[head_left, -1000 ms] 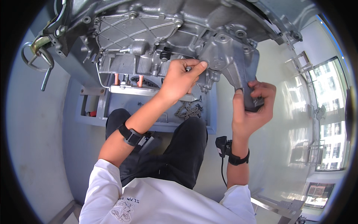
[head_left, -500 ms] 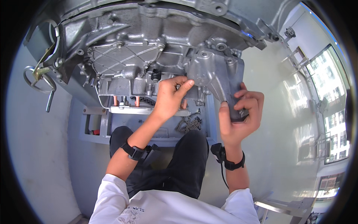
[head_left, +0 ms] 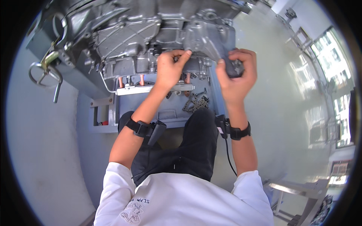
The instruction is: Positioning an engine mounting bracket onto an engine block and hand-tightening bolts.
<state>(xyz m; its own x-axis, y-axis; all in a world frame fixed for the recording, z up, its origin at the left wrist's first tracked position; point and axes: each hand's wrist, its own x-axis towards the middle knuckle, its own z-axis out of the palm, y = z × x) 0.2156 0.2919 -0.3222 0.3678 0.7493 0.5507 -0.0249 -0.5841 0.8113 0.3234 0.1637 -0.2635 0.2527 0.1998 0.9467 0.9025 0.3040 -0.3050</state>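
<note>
A grey cast-metal bracket [head_left: 211, 43] stands against the right part of a large metal engine block [head_left: 171, 35]. My right hand [head_left: 243, 73] is closed round the bracket's lower end, thumb on its left side and fingers on its right. My left hand [head_left: 169, 67] is at the bracket's left edge, fingers curled and thumb stretched toward the metal. Something small and dark shows between those fingers, too blurred to name. Left of that hand, a black fitting [head_left: 157, 49] sits on the block beside a ribbed cover plate [head_left: 126, 37].
Below the block, a blue-grey stand tray [head_left: 147, 103] holds a heap of chain [head_left: 196, 102] and loose bolts. A ring-shaped handle with a metal bar [head_left: 45, 73] hangs at the left. My knees are close under the tray. A metal-framed table [head_left: 298, 188] stands at lower right.
My view has tilted, so the block and both hands appear higher in the picture. The right hand still grips the bracket, and the left stays beside its left edge.
</note>
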